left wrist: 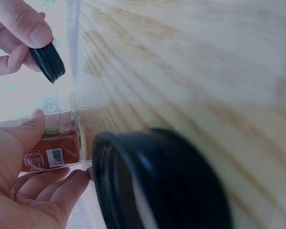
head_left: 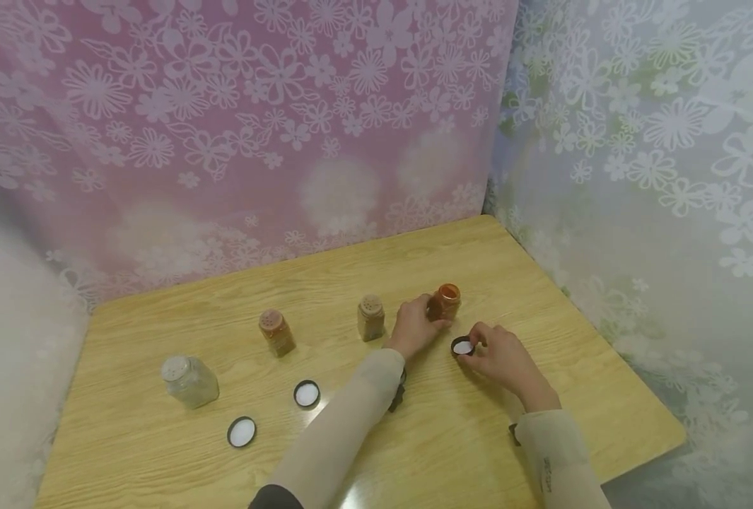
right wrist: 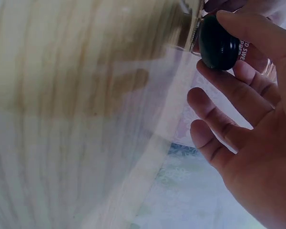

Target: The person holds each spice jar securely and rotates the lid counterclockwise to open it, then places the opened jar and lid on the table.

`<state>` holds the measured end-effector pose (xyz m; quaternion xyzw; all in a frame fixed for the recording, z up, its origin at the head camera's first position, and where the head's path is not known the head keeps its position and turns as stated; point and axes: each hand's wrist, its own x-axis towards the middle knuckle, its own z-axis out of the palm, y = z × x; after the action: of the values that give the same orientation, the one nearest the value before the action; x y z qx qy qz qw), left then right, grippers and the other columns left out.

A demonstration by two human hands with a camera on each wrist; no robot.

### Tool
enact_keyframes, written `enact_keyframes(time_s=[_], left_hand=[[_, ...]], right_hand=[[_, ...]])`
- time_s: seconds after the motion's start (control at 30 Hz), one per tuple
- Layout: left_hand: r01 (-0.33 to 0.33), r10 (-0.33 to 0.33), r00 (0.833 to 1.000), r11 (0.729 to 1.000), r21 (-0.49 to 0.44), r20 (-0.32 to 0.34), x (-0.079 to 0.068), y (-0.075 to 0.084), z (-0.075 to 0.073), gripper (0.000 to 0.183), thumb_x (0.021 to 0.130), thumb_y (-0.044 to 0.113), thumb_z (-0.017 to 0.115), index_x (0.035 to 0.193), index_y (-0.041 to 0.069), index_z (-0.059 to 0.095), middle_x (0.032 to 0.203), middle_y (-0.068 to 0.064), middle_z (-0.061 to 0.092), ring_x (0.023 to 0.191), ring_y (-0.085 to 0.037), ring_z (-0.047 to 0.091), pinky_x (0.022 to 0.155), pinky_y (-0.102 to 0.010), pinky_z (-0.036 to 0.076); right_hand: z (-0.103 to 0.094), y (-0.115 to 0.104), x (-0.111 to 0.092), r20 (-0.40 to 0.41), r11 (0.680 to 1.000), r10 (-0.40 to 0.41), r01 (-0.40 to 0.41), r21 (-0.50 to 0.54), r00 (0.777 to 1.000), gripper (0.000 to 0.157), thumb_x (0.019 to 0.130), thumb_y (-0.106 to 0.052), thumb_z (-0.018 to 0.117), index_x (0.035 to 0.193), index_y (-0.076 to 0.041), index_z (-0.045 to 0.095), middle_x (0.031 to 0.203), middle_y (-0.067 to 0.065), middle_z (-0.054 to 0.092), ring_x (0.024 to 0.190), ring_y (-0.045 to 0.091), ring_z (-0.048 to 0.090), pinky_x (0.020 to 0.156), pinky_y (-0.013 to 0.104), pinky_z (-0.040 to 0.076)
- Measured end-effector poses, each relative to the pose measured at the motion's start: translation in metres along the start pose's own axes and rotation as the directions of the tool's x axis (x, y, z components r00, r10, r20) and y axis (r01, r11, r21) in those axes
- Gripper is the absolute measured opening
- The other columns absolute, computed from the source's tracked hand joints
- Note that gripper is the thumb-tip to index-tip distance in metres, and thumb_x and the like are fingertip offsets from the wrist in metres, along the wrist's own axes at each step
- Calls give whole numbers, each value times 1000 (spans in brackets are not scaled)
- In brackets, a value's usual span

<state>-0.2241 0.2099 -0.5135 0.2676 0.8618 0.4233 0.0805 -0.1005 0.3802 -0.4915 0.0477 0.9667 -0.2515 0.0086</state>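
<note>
My left hand (head_left: 414,324) grips a glass spice jar of red powder (head_left: 449,300). The jar stands on the table with its mouth uncovered, and its barcode label shows in the left wrist view. Just to the right, my right hand (head_left: 505,357) pinches a black screw lid (head_left: 462,346) between thumb and forefinger. The lid's white liner faces up toward the head camera. In the right wrist view this lid (right wrist: 218,44) partly hides the jar, and the other right fingers are spread loosely. Lid and jar are apart in the left wrist view.
Left of my hands stand a brown spice jar (head_left: 371,319), a reddish one (head_left: 277,334) and a pale one (head_left: 190,383), all with perforated tops. Two black lids lie liner up, one nearer (head_left: 242,432), one farther (head_left: 307,394). Another view of a lid (left wrist: 167,186) fills the left wrist foreground.
</note>
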Motion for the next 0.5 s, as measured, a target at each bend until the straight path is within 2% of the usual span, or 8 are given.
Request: enact_keyframes(time_s=[0.2,0.37,0.5], left_hand=[[0,0,1000,1000,15,-4,0,-1,2,51,94,34,82,133,4,67,127,-11,75,119,-25,71,100,-36,58],[2,-2,1000,1000,22,-11,0,-1,3,40,93,33,83,121,7,71,122,-8,77,116,-23,72,99,-35,59],[1,-1,1000,1000,30,-6,-1,-2,2,37,93,33,83,119,8,72,122,-8,77,115,-23,72,98,-35,59]], right_hand=[[4,3,0,30,1000,-8,8,-1,1000,28,89,-23,84,99,-12,61,82,5,57,72,19,46,63,31,38],[4,5,0,50,1000,-10,9,16,999,26,88,-20,84,99,-11,62,83,3,66,70,17,48,63,31,40],[4,4,-2,67,1000,-13,12,18,998,25,90,-20,82,101,-11,62,80,1,64,69,16,47,62,30,39]])
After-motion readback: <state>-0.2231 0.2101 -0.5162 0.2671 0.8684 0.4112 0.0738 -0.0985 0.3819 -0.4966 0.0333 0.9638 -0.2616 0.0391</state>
